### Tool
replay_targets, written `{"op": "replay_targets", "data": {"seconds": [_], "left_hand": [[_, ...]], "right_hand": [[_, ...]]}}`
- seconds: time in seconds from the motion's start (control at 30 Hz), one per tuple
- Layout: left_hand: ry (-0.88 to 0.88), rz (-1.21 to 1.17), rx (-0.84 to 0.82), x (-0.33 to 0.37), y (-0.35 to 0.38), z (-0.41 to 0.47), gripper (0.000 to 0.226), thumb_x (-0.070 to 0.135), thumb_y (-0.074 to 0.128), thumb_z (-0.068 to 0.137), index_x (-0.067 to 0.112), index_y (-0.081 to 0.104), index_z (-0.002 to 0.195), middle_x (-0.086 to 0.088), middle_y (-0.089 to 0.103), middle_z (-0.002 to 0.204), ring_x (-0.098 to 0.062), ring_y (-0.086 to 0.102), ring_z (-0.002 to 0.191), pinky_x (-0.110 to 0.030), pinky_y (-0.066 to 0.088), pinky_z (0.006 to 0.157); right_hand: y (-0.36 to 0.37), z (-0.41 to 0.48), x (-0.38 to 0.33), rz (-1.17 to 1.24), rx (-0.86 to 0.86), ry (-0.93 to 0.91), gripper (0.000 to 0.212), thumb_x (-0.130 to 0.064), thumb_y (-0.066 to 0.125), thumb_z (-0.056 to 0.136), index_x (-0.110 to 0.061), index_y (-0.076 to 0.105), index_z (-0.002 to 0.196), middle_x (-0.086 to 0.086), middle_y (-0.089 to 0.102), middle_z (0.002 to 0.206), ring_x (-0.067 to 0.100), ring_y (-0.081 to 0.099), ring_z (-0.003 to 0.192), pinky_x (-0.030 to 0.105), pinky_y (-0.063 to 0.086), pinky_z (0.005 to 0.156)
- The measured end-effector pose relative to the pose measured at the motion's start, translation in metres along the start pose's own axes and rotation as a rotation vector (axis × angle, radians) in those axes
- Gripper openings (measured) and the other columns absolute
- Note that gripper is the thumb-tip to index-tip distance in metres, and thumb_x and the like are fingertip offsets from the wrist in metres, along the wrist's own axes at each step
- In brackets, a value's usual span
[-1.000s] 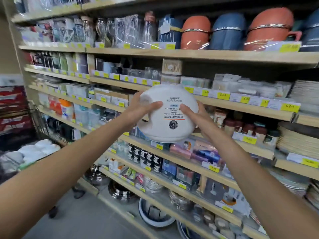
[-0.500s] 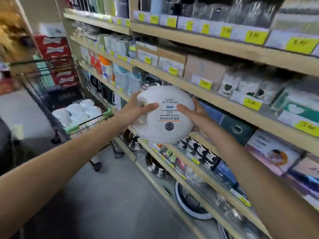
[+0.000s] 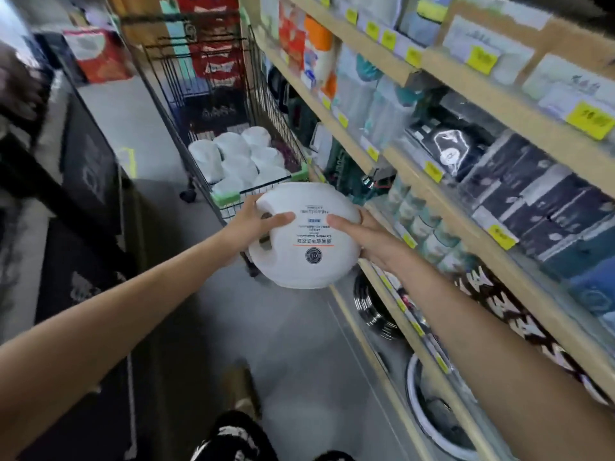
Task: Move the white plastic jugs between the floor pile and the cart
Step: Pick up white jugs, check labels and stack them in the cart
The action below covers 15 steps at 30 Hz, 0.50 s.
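I hold a round white plastic jug (image 3: 309,257) with a printed label between both hands, out in front of me above the grey floor. My left hand (image 3: 253,221) grips its left side by the handle hole, thumb across the front. My right hand (image 3: 362,232) grips its right side, thumb on the label. Just beyond the jug stands a black wire cart (image 3: 233,207) with green corner guards. Several white jugs (image 3: 239,161) stand packed together in its basket.
Wooden shelves (image 3: 466,181) with yellow price tags and packed goods run along the right. Metal pots and a basin sit on the lowest shelf (image 3: 432,394). Dark display units (image 3: 83,181) line the left. The grey floor aisle (image 3: 266,327) runs between them. Red boxes (image 3: 96,54) are stacked far back.
My view has swung left and down from the shelves toward the cart. The jug, still held in both hands, is now much nearer the cart's front edge.
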<state>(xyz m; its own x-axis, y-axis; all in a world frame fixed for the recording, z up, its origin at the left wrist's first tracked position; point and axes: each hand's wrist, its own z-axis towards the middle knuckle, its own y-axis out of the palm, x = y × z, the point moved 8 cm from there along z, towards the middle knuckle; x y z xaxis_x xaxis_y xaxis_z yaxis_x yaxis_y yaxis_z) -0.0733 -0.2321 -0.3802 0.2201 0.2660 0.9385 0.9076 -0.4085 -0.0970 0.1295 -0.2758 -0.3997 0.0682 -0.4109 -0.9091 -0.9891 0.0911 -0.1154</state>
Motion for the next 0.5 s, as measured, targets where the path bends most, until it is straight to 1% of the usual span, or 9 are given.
{"op": "replay_targets", "data": {"seconds": [0.07, 0.1, 0.17, 0.23, 0.3, 0.33, 0.4, 0.43, 0.5], "left_hand": [[-0.008, 0.011, 0.024, -0.007, -0.038, 0.028, 0.063, 0.037, 0.076, 0.079, 0.023, 0.038, 0.128, 0.006, 0.060, 0.116, -0.009, 0.061, 0.099, -0.029, 0.052, 0.074], [-0.009, 0.021, 0.018, -0.008, -0.055, 0.041, 0.070, 0.039, 0.078, 0.076, 0.022, 0.037, 0.130, 0.006, 0.060, 0.117, -0.010, 0.061, 0.101, -0.032, 0.053, 0.079], [-0.031, 0.047, 0.010, -0.009, -0.089, 0.065, 0.096, 0.048, 0.083, 0.065, 0.020, 0.031, 0.140, 0.004, 0.058, 0.125, -0.016, 0.059, 0.111, -0.039, 0.049, 0.095], [-0.033, 0.066, 0.010, -0.008, -0.123, 0.091, 0.102, 0.047, 0.082, 0.067, 0.020, 0.025, 0.146, 0.005, 0.054, 0.129, -0.018, 0.056, 0.117, -0.040, 0.044, 0.101], [-0.054, 0.093, 0.000, -0.006, -0.150, 0.116, 0.106, 0.055, 0.082, 0.061, 0.023, 0.026, 0.146, 0.006, 0.053, 0.131, -0.018, 0.055, 0.118, -0.043, 0.043, 0.104], [-0.067, 0.113, -0.005, -0.007, -0.162, 0.128, 0.104, 0.058, 0.082, 0.060, 0.024, 0.030, 0.143, 0.007, 0.055, 0.129, -0.018, 0.056, 0.117, -0.042, 0.044, 0.102], [-0.057, 0.117, -0.009, -0.004, -0.181, 0.149, 0.068, 0.044, 0.078, 0.074, 0.023, 0.041, 0.127, 0.009, 0.059, 0.115, -0.012, 0.059, 0.106, -0.032, 0.048, 0.090], [-0.047, 0.126, -0.014, -0.004, -0.189, 0.160, 0.052, 0.036, 0.074, 0.080, 0.025, 0.043, 0.121, 0.012, 0.059, 0.108, -0.007, 0.059, 0.100, -0.028, 0.047, 0.084], [-0.035, 0.163, -0.030, -0.003, -0.204, 0.182, 0.048, 0.032, 0.071, 0.083, 0.026, 0.041, 0.120, 0.015, 0.057, 0.105, -0.002, 0.057, 0.095, -0.027, 0.044, 0.081]], "right_hand": [[0.031, 0.036, -0.006, 0.029, -0.007, 0.007, 0.070, -0.040, 0.080, 0.073, -0.022, 0.042, 0.129, 0.002, 0.063, 0.121, 0.018, 0.064, 0.102, 0.033, 0.053, 0.073], [0.045, 0.054, -0.008, 0.043, -0.009, 0.016, 0.069, -0.042, 0.081, 0.072, -0.024, 0.042, 0.127, 0.002, 0.062, 0.122, 0.018, 0.064, 0.103, 0.035, 0.054, 0.078], [0.073, 0.084, -0.014, 0.099, -0.044, 0.038, 0.068, -0.042, 0.080, 0.073, -0.027, 0.040, 0.125, 0.002, 0.061, 0.124, 0.019, 0.063, 0.107, 0.041, 0.053, 0.090], [0.097, 0.112, -0.022, 0.123, -0.048, 0.038, 0.068, -0.044, 0.078, 0.075, -0.027, 0.039, 0.128, -0.002, 0.060, 0.120, 0.018, 0.061, 0.107, 0.045, 0.051, 0.095], [0.116, 0.137, -0.033, 0.145, -0.019, 0.057, 0.083, -0.052, 0.079, 0.067, -0.020, 0.040, 0.133, -0.002, 0.060, 0.119, 0.018, 0.061, 0.106, 0.046, 0.051, 0.095], [0.123, 0.149, -0.036, 0.137, -0.010, 0.077, 0.093, -0.057, 0.079, 0.060, -0.020, 0.040, 0.136, 0.000, 0.061, 0.122, 0.019, 0.062, 0.107, 0.046, 0.052, 0.094], [0.139, 0.167, -0.047, 0.122, -0.023, 0.092, 0.094, -0.060, 0.077, 0.056, -0.026, 0.041, 0.136, 0.000, 0.060, 0.127, 0.020, 0.061, 0.109, 0.045, 0.053, 0.091], [0.145, 0.176, -0.052, 0.122, -0.032, 0.095, 0.086, -0.056, 0.076, 0.062, -0.029, 0.040, 0.135, -0.002, 0.060, 0.127, 0.019, 0.061, 0.109, 0.043, 0.054, 0.088], [0.153, 0.197, -0.059, 0.116, -0.034, 0.106, 0.070, -0.047, 0.073, 0.076, -0.036, 0.035, 0.134, -0.007, 0.058, 0.127, 0.016, 0.058, 0.110, 0.038, 0.052, 0.085]]}}
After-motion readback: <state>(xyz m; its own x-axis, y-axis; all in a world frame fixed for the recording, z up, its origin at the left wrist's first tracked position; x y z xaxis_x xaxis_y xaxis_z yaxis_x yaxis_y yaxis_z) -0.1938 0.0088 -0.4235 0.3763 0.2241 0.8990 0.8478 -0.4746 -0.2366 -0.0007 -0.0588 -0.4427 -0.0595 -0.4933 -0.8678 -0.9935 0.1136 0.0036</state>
